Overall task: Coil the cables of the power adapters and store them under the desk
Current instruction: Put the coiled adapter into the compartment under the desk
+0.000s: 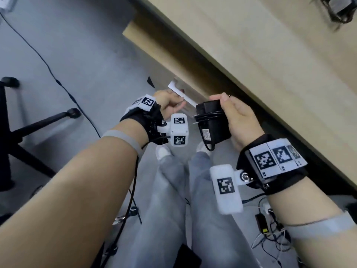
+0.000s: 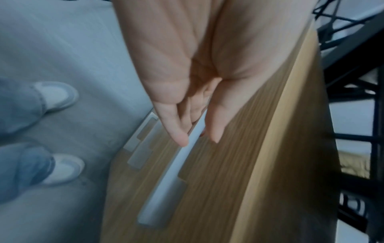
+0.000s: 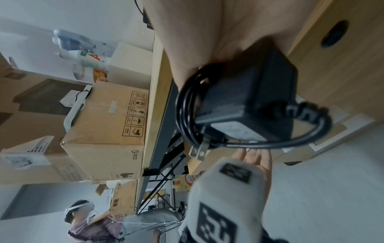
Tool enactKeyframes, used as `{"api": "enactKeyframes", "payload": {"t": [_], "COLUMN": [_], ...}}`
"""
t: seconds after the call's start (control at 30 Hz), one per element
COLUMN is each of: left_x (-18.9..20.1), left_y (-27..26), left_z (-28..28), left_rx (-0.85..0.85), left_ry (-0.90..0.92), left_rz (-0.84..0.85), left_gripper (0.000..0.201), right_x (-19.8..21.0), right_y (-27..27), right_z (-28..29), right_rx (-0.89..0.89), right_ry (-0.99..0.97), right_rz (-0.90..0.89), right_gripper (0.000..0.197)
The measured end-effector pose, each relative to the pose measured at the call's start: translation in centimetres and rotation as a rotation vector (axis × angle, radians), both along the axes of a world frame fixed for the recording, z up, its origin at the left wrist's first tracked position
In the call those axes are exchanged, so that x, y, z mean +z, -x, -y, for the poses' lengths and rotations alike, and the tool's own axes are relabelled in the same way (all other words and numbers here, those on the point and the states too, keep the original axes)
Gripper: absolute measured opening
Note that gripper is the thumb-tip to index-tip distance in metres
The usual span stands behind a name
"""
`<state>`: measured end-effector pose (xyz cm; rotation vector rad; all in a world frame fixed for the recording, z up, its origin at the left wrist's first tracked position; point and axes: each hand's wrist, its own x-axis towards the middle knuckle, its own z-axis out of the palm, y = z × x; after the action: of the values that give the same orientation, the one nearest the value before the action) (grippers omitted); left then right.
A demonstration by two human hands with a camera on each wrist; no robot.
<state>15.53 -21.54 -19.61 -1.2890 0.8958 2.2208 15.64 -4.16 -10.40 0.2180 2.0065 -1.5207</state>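
My right hand [image 1: 228, 109] grips a black power adapter [image 1: 212, 122] below the desk edge, thumb on its top end. Its black cable [image 3: 187, 106] is wound in several turns around the brick [image 3: 249, 102], and the plug prongs [image 3: 197, 151] stick out below. To its left, my left hand [image 1: 178, 102] holds the white bar handle [image 1: 180, 93] of a wooden cabinet front [image 2: 228, 164] under the desk. In the left wrist view the handle [image 2: 166, 180] runs between thumb and fingers [image 2: 178, 136], the middle fingers curled behind it.
The light wooden desk top [image 1: 270, 45] fills the upper right, with another dark adapter [image 1: 340, 8] at its far corner. A chair base [image 1: 29, 128] and a black floor cable [image 1: 48, 70] lie left. Tangled cables [image 1: 270, 229] sit on the floor at right. My shoes [image 1: 164, 151] are below.
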Motion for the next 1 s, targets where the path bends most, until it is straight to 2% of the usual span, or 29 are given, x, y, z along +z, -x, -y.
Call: {"api": "enactKeyframes", "payload": {"t": [0.13,0.27,0.33,0.43,0.47,0.53,0.6,0.67,0.83,0.93,1.0], "left_x": [0.8,1.6,2.1,2.4,2.7,3.2,3.3,3.2,0.8,0.0,-0.2], "left_y": [-1.9,-5.5,-7.4,-9.0,-9.0,-8.8,-8.7,-9.3,-12.2,-13.8,-15.0], "left_z": [0.2,1.7,2.6,4.5,5.0,5.9,6.9,7.3,8.4,9.0,9.4], "left_rx": [-0.035,-0.152,-0.202,-0.244,-0.253,-0.256,-0.245,-0.244,-0.207,-0.170,-0.142], "left_ry": [0.064,0.118,0.154,0.230,0.287,0.492,0.733,0.842,0.842,0.812,0.784], "left_rz": [0.002,0.056,0.131,0.244,0.284,0.362,0.435,0.429,0.377,0.393,0.401], "left_gripper": [0.019,0.003,0.016,0.063,0.072,0.062,0.067,0.066,0.069,0.065,0.067], "right_x": [-0.1,-0.5,-0.8,-1.8,-2.3,-3.4,-3.8,-4.4,-6.4,-8.5,-10.0], "right_y": [-0.1,-0.9,-1.4,-1.9,-1.9,-1.9,-1.9,-1.9,-1.9,-2.3,-2.9], "right_z": [-0.6,0.0,0.7,1.8,2.1,2.9,3.8,4.9,8.8,11.2,12.3], "right_rx": [0.020,0.020,0.034,0.042,0.052,0.067,0.049,-0.004,-0.101,-0.089,-0.014], "right_ry": [-0.004,-0.005,-0.015,-0.008,-0.007,0.008,0.033,0.090,0.175,0.145,0.100], "right_rz": [0.012,0.047,0.076,0.115,0.127,0.159,0.193,0.252,0.489,0.558,0.570], "right_gripper": [0.025,0.024,0.020,0.016,0.014,0.012,0.014,0.012,0.010,0.009,0.026]}}
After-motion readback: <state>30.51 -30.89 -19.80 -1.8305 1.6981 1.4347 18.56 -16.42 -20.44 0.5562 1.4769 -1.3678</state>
